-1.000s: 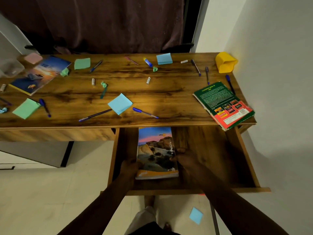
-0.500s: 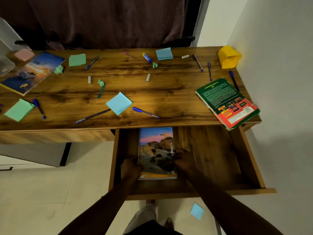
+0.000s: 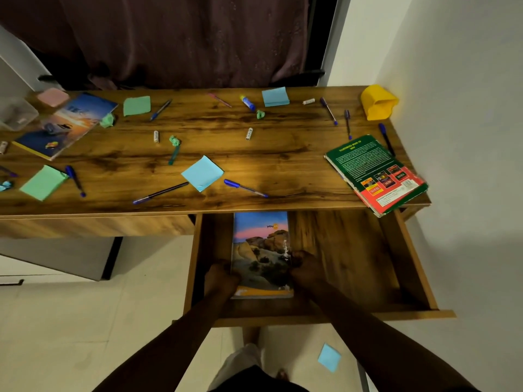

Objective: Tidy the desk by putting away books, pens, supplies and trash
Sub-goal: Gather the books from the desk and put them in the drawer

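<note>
I am seeing the left hand point(image 3: 220, 280) and the right hand point(image 3: 307, 268) closing their grip on the two long edges of a notebook point(image 3: 261, 251) with a desert-rock cover, which is lying flat inside the open drawer point(image 3: 353, 267), toward its left side. Just beyond the grip, the bench point(image 3: 268, 154) is carrying scattered pens and sticky notes; a green book point(image 3: 373, 171) is overhanging its edge far right, and another notebook point(image 3: 63, 124) is sitting far left.

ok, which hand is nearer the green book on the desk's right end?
Right. The right hand grips the notebook's right edge in the drawer, below-left of the green book; the left hand holds the notebook's far side.
</note>
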Motion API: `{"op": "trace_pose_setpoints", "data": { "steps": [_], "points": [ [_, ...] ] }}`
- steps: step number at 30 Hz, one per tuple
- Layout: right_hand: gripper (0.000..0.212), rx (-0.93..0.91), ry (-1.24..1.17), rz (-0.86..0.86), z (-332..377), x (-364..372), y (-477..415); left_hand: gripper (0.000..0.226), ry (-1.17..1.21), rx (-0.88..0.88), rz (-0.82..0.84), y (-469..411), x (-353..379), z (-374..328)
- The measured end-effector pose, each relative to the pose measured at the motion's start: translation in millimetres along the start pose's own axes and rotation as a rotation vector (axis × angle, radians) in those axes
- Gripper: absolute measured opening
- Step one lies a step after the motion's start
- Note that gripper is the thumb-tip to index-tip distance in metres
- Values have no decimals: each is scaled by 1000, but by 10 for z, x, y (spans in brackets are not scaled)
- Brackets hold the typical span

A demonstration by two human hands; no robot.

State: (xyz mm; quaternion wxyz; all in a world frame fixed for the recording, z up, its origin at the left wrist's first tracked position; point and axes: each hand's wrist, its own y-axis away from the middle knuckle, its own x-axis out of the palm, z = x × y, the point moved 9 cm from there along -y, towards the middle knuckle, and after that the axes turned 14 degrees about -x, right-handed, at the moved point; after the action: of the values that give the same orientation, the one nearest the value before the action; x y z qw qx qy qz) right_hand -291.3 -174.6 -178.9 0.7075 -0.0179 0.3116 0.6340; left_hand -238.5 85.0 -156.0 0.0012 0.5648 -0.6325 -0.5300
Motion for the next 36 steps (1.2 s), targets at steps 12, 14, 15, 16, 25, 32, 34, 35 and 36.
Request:
{"op": "trace_pose_setpoints", "data": {
  "steps": [12,14,15,16,25,32,34,35,36],
  "points": [
    [21,-264,-38,-78,1000,40,501,15,448,158,29,760,-482,-79],
    [15,-315,-138,-55,1227,145,617,17,541,166,21,878,-699,-42],
    [15,-337,-168,-39,1354,201,675,21,577,172,26,937,-806,-19],
    [17,-369,-190,-32,1499,248,725,22,609,180,31,1000,-926,-3],
    [17,-445,-332,138,2509,924,894,17,707,231,-61,1137,-2051,322],
    [12,-465,-383,125,3311,1743,729,19,779,215,-142,765,-3146,818],
    [13,-470,-383,124,3534,1983,646,18,789,213,-151,631,-3457,919],
    [11,-464,-383,128,3645,2120,604,18,785,218,-154,558,-3617,968],
    [9,-454,-399,132,3738,2254,549,18,783,222,-156,487,-3769,1007]
  ]
}}
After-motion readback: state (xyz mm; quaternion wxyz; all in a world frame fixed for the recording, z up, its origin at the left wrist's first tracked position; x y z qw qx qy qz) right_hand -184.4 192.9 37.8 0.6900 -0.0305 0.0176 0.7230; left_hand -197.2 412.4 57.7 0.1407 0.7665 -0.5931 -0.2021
